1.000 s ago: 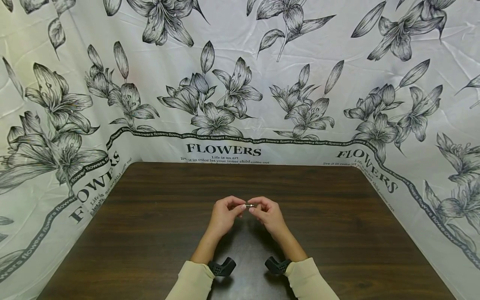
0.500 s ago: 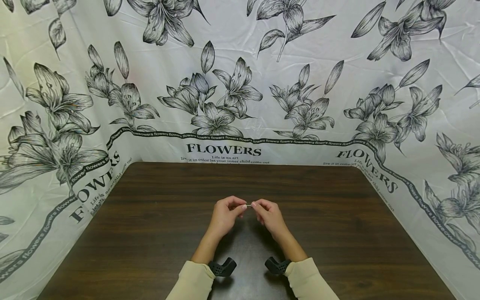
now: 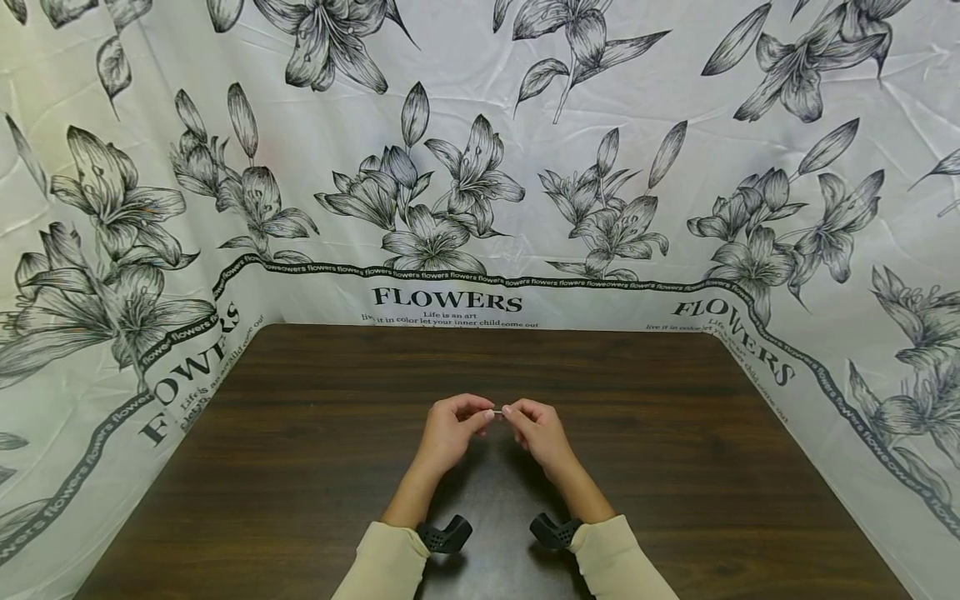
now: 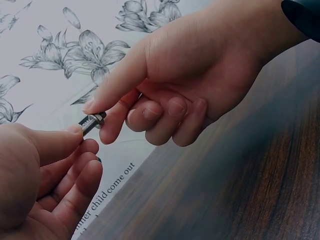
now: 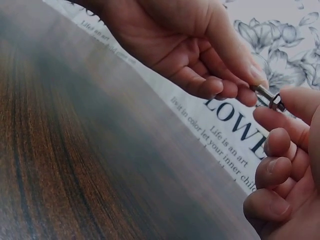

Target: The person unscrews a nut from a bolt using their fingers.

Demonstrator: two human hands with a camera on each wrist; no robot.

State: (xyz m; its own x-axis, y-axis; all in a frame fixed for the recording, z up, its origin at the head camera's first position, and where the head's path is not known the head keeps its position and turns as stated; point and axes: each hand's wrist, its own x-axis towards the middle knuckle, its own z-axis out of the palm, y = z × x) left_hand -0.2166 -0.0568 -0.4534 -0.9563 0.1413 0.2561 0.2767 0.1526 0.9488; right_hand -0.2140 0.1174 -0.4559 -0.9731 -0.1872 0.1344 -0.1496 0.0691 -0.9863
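Observation:
A small threaded metal bolt (image 4: 89, 124) lies between the two hands, held above the table. My left hand (image 3: 448, 433) pinches one end of its shank between thumb and fingertips. On the bolt, toward the other side, sits a hex nut (image 5: 274, 102), with a dark end just beyond it. My right hand (image 3: 538, 432) has thumb and index finger at this nut, pinching it, while its other fingers (image 4: 176, 107) curl loosely toward the palm. The fingertips hide both ends of the bolt in part.
Below the hands spreads a dark brown wood-grain table (image 3: 315, 467). A white cloth (image 3: 600, 304) printed with flowers and lettering surrounds its back and sides. Each wrist wears a black camera band (image 3: 446, 534).
One second ago my right fingers stood apart around the bolt's end, leaving it visible. Since then the right thumb and index finger have come together on it. My left hand has stayed nearly still.

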